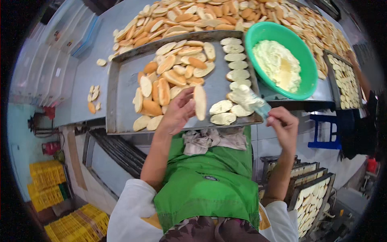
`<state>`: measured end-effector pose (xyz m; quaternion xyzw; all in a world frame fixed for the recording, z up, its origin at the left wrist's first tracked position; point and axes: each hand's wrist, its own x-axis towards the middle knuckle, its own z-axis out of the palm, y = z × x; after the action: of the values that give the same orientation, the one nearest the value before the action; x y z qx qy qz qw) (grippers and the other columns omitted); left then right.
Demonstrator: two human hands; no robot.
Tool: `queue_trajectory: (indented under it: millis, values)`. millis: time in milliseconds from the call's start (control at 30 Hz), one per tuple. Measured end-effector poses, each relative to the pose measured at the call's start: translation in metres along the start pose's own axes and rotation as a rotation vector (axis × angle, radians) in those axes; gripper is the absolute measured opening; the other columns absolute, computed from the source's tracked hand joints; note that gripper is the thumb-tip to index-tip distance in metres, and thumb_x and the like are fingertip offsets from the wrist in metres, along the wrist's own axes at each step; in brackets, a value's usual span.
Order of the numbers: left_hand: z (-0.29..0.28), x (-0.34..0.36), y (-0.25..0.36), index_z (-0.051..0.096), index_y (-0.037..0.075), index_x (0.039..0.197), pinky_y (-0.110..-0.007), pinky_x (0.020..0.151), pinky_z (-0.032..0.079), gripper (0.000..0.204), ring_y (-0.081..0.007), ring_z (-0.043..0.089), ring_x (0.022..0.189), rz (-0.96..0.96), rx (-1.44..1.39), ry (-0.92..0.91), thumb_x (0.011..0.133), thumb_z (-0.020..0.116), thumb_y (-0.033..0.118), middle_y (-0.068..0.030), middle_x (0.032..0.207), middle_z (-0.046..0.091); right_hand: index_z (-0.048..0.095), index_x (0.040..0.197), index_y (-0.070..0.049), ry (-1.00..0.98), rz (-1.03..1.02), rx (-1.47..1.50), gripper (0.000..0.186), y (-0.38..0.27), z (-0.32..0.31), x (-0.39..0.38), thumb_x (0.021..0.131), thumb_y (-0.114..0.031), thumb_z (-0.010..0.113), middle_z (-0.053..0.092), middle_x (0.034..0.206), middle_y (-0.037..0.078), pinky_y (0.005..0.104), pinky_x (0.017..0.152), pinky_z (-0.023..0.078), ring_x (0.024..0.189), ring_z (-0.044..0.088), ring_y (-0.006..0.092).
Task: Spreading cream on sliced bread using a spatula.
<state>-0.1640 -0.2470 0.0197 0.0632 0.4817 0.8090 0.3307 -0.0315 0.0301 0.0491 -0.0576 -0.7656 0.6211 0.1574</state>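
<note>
My left hand point(180, 111) holds a plain oval bread slice point(200, 102) upright between thumb and fingers, above the front of a metal tray point(133, 85). In my right hand point(284, 125) is a spatula point(258, 105) with a pale blade, its end loaded with cream over the tray's right front corner. Spread slices point(238, 75) line the tray's right side, and a few more point(222, 118) lie at its front right. Loose plain slices point(164, 91) are heaped in the middle of the tray. A green bowl point(308, 68) of pale yellow cream point(278, 60) rests by the tray's right edge.
A large pile of bread slices point(185, 18) covers the table's far side. Another tray of spread slices point(346, 82) lies at right, near another person's arm point(358, 72). Filled trays point(312, 201) stand below right. Clear plastic boxes point(64, 36) and yellow crates point(46, 173) are at left.
</note>
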Motion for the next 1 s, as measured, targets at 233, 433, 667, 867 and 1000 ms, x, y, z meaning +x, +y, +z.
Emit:
queue_trajectory:
  millis: [233,433,667,867,1000]
  values:
    - [0.018,-0.005,-0.001,0.033,0.005,0.126,-0.029,0.080,0.053,0.052,-0.0167,0.053,0.103,-0.033,-0.244,-0.122,0.083,0.059,0.021,-0.0062,0.113,0.051,0.067,0.086,-0.002,0.050,-0.119,0.029,0.023,0.014,0.081,-0.006,0.065,0.007,0.067,0.061,0.083,0.008,0.0248,0.068,0.045,0.078,0.057,0.0157]
    - [0.013,-0.003,0.008,0.033,0.007,0.127,-0.030,0.083,0.051,0.058,-0.0193,0.052,0.107,0.071,-0.344,-0.095,0.078,0.064,0.013,-0.0082,0.117,0.049,0.068,0.086,-0.003,0.189,-0.128,-0.177,0.024,0.017,0.066,-0.008,0.064,0.006,0.068,0.059,0.082,0.007,0.0240,0.068,0.045,0.077,0.057,0.0153]
    - [0.007,0.000,0.016,0.032,0.010,0.128,-0.032,0.085,0.050,0.052,-0.0198,0.053,0.105,0.202,-0.296,-0.071,0.083,0.056,0.007,-0.0145,0.119,0.050,0.067,0.080,-0.002,0.032,-0.098,-0.186,0.020,0.022,0.063,-0.011,0.063,0.006,0.069,0.059,0.079,0.006,0.0244,0.065,0.044,0.075,0.056,0.0147]
    - [0.024,-0.003,0.003,0.033,0.011,0.127,-0.030,0.077,0.053,0.056,-0.0170,0.055,0.100,0.054,-0.181,-0.060,0.079,0.062,0.013,-0.0104,0.111,0.054,0.067,0.079,-0.001,0.259,-0.158,-0.057,0.021,0.033,0.081,-0.013,0.061,0.010,0.068,0.058,0.078,0.006,0.0239,0.063,0.044,0.074,0.055,0.0151]
    - [0.031,-0.007,0.001,0.040,0.008,0.120,-0.030,0.074,0.055,0.052,-0.0144,0.056,0.092,-0.018,-0.082,-0.108,0.076,0.067,0.013,-0.0059,0.102,0.054,0.066,0.080,-0.002,0.351,-0.188,-0.075,0.020,0.033,0.093,-0.010,0.063,0.010,0.068,0.058,0.079,0.006,0.0238,0.063,0.043,0.073,0.054,0.0150]
